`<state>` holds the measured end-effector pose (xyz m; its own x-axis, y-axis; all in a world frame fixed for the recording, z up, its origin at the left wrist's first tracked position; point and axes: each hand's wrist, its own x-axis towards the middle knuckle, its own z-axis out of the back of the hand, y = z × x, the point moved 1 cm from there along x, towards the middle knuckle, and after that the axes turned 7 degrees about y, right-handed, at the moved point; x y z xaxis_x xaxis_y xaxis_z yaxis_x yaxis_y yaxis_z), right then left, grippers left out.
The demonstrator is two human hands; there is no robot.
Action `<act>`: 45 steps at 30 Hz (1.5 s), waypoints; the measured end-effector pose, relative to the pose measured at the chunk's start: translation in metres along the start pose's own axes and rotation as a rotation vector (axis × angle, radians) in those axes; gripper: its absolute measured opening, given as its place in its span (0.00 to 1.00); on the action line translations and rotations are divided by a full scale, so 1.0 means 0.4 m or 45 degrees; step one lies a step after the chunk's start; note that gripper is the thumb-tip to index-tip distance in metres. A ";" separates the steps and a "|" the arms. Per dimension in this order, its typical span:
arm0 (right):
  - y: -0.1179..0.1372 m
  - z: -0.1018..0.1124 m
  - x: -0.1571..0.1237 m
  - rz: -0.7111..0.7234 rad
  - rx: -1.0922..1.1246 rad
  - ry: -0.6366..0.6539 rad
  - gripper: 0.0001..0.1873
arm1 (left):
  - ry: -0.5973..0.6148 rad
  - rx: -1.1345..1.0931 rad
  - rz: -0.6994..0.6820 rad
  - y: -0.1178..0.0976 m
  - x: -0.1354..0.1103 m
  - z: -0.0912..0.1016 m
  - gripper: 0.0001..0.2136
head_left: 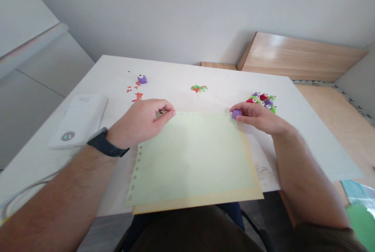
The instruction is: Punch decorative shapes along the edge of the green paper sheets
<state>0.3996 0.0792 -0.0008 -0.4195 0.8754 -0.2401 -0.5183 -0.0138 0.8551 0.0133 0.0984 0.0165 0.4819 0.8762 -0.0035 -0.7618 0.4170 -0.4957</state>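
Right hand [258,117] pinches a purple clay piece [236,114] at the edge of the green paper [187,158]; left hand [140,123] curls nearly shut, its grip unclear!

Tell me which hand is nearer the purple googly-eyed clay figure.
Left. The left hand sits close in front of the purple googly-eyed clay figure; the right hand, pinching a purple clay lump, is much farther off to its right.

The left hand [140,124] hides whether anything sits between its fingertips. The right hand [258,117] half covers a purple lump [236,114]. The red crumbs [136,95] are too small to identify.
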 end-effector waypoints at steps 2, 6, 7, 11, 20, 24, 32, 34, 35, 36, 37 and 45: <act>0.000 -0.001 0.001 -0.002 -0.018 -0.003 0.21 | 0.002 0.003 0.002 -0.001 0.000 0.000 0.12; 0.004 -0.004 0.002 -0.007 -0.063 -0.005 0.20 | 0.003 0.010 0.003 0.001 0.000 -0.001 0.13; 0.006 -0.005 0.003 -0.007 -0.069 -0.009 0.20 | 0.002 0.012 0.007 0.001 0.000 -0.002 0.14; 0.009 -0.007 0.004 0.006 -0.086 -0.026 0.19 | -0.011 0.005 -0.004 0.003 0.000 -0.004 0.13; 0.007 -0.012 0.006 0.002 -0.120 -0.059 0.17 | 0.014 -0.005 -0.009 0.005 0.000 -0.002 0.13; 0.005 -0.012 0.009 0.014 -0.109 -0.108 0.17 | 0.009 -0.013 -0.027 0.006 -0.001 -0.002 0.12; -0.001 -0.020 0.017 0.016 -0.194 -0.125 0.15 | 0.015 0.013 -0.017 0.005 0.002 -0.005 0.13; -0.001 -0.019 0.015 0.014 -0.196 -0.110 0.15 | 0.014 0.013 -0.023 0.004 0.003 -0.005 0.13; 0.000 -0.019 0.014 0.018 -0.190 -0.112 0.16 | 0.016 0.010 -0.028 0.004 0.003 -0.004 0.13; 0.001 -0.018 0.013 0.024 -0.181 -0.115 0.16 | 0.017 0.005 -0.032 0.004 0.003 -0.004 0.13; 0.003 -0.018 0.012 0.030 -0.173 -0.114 0.17 | 0.019 0.001 -0.034 0.004 0.003 -0.004 0.13; 0.010 -0.026 0.012 0.030 -0.124 -0.151 0.20 | 0.038 0.007 -0.047 0.005 0.001 -0.006 0.13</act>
<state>0.3878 0.0783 -0.0031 -0.3445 0.9252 -0.1593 -0.5816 -0.0771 0.8098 0.0130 0.0988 0.0135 0.5225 0.8526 -0.0111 -0.7455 0.4505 -0.4911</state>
